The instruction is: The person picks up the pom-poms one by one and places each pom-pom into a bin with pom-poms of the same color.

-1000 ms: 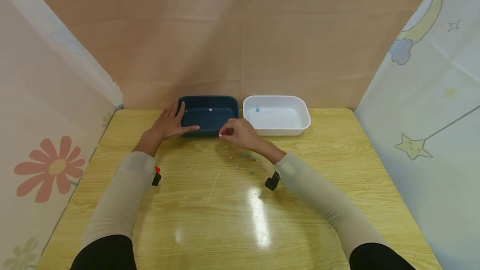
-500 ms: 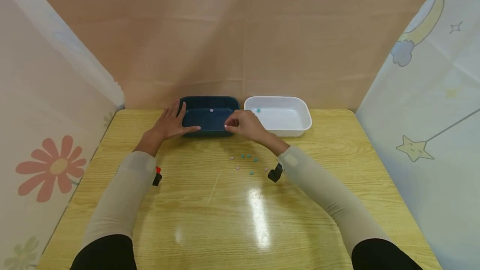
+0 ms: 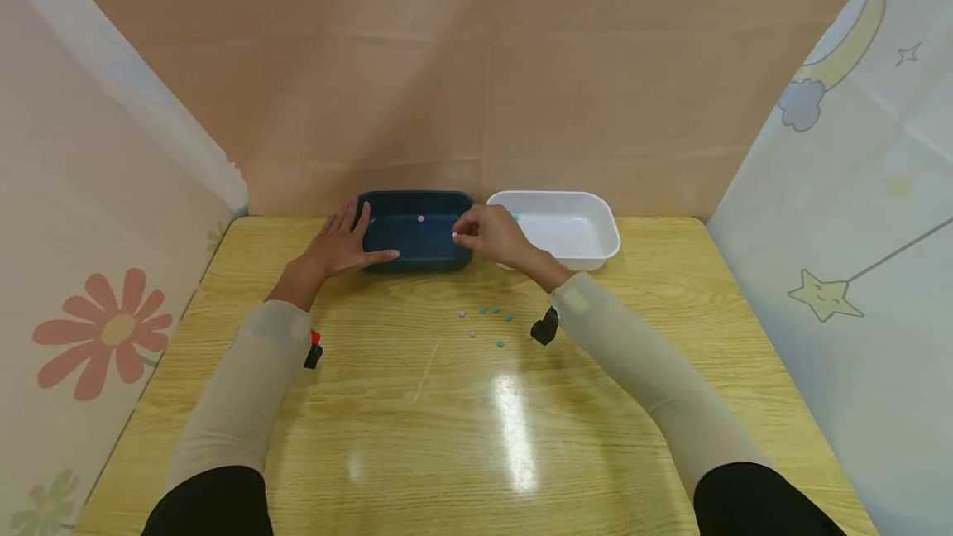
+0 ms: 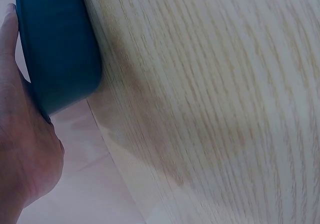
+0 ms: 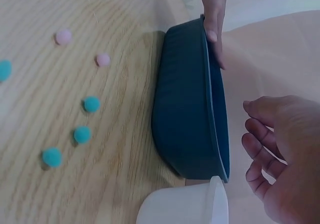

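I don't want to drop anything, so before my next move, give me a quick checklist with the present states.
1. Left hand on dark tray: ok.
2. Held pink ball at the right hand's fingertips: ok, in the head view.
3. Pinch firm: cannot tell; the right wrist view doesn't show that ball.
4. Right fingertips over dark tray: ok.
5. White tray holds only teal: cannot tell; one teal ball shows, but the hand hides part.
6. Table free of balls: not ok; pink and teal ones lie there.

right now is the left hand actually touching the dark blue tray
Touching. The left wrist view shows it: the left hand meets the rim of the dark blue tray with no gap at one corner.
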`<action>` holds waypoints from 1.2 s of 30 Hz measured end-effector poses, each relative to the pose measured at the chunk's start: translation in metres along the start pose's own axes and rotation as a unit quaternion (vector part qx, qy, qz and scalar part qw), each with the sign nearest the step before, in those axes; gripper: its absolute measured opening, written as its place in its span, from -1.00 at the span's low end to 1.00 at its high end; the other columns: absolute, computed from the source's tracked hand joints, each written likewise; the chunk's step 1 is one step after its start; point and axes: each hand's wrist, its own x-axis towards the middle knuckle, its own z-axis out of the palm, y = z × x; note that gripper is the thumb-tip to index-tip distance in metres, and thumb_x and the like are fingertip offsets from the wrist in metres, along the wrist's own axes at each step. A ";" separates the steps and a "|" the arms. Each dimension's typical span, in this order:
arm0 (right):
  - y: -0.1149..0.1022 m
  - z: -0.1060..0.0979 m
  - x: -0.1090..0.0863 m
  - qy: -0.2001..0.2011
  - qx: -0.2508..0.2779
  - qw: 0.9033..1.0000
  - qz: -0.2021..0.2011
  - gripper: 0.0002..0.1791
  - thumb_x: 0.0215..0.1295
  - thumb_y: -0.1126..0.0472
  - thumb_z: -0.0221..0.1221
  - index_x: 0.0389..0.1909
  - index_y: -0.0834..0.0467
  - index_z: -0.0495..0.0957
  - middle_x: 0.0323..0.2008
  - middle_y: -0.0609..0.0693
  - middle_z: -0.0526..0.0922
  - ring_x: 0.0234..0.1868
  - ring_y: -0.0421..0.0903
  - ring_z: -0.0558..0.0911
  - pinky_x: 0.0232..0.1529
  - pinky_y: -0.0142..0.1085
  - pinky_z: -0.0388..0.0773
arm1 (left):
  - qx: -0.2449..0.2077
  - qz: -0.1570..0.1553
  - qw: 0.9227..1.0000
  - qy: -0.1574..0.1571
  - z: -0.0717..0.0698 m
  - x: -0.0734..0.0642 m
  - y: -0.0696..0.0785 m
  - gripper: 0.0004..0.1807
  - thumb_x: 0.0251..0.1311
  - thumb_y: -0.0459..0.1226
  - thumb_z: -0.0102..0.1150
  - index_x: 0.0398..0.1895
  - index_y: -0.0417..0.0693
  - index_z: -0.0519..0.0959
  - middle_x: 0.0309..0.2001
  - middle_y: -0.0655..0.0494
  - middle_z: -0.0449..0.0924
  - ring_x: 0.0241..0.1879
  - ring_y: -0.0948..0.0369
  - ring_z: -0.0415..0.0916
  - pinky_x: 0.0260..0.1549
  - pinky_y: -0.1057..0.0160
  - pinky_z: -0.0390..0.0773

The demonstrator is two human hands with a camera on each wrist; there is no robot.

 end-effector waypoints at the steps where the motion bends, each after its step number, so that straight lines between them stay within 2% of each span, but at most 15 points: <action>1: 0.001 0.000 0.001 0.000 -0.003 1.000 -0.001 -0.83 0.30 0.08 0.28 -0.25 0.08 0.73 -0.34 -0.12 0.72 -0.38 -0.26 0.63 -0.29 -0.35 0.57 | -0.001 -0.001 1.000 0.001 0.000 0.000 0.000 0.29 0.07 0.55 -0.24 0.56 -0.13 -0.37 0.54 -0.16 -0.61 0.53 -0.09 -0.56 0.44 -0.18 -0.36; 11: 0.010 -0.007 0.011 0.002 -0.019 1.000 0.021 -0.81 0.30 0.08 0.27 -0.23 0.10 0.74 -0.34 -0.10 0.72 -0.37 -0.23 0.64 -0.29 -0.33 0.58 | -0.003 0.000 1.000 -0.004 0.002 0.003 0.001 0.30 0.05 0.57 -0.28 0.56 -0.12 -0.39 0.54 -0.17 -0.63 0.53 -0.11 -0.56 0.43 -0.19 -0.38; 15: 0.013 -0.009 0.015 0.004 -0.021 0.999 0.032 -0.82 0.30 0.09 0.28 -0.24 0.10 0.74 -0.33 -0.08 0.72 -0.35 -0.21 0.64 -0.27 -0.32 0.58 | 0.002 0.005 1.000 0.004 0.001 0.004 0.004 0.30 0.06 0.56 -0.25 0.56 -0.14 -0.37 0.54 -0.19 -0.59 0.53 -0.13 -0.52 0.44 -0.19 -0.33; 24: 0.017 -0.006 0.031 0.015 -0.031 0.998 0.043 -0.86 0.28 0.13 0.28 -0.25 0.09 0.74 -0.32 -0.07 0.72 -0.32 -0.19 0.63 -0.23 -0.30 0.56 | 0.002 0.007 1.000 0.004 0.000 0.003 0.003 0.27 0.09 0.53 -0.22 0.56 -0.13 -0.37 0.54 -0.19 -0.59 0.53 -0.12 -0.51 0.44 -0.17 -0.32; 36: 0.018 -0.007 0.040 0.002 -0.041 0.996 0.075 -0.85 0.31 0.14 0.26 -0.21 0.09 0.73 -0.28 -0.07 0.72 -0.28 -0.17 0.64 -0.20 -0.26 0.58 | -0.013 0.010 1.000 0.004 0.002 0.003 -0.001 0.29 0.07 0.55 -0.21 0.56 -0.13 -0.37 0.54 -0.17 -0.59 0.53 -0.10 -0.54 0.44 -0.18 -0.36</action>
